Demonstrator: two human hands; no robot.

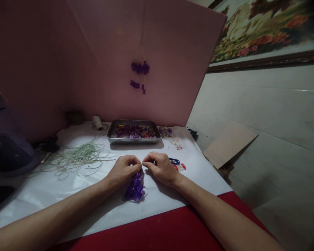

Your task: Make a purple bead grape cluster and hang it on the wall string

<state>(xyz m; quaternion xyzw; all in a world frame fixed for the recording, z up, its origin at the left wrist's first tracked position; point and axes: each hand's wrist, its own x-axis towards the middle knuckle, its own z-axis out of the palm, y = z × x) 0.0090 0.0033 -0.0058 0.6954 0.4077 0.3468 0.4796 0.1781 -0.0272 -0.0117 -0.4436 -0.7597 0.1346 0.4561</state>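
A cluster of shiny purple beads (pixel 135 188) lies on the white cover just below my fingertips. My left hand (pixel 126 168) is closed in a pinch at the upper end of this beadwork. Close beside it, my right hand (pixel 159 166) also pinches, thumb against forefinger. The two sets of fingertips nearly meet above the beads. Whatever sits between the right fingers is too fine to make out. Just beyond my right hand lie a blue-handled tool (pixel 174 161) and a small red-ended item (pixel 183 166), both partly hidden.
A metal tray (pixel 133 141) of mixed beads stands at the back, with loose beads (pixel 176 143) to its right. Tangled pale green cord (pixel 81 155) spreads at left, near a thread spool (pixel 97 122). Purple bead strings (pixel 140 67) hang against the pink panel (pixel 172 69).
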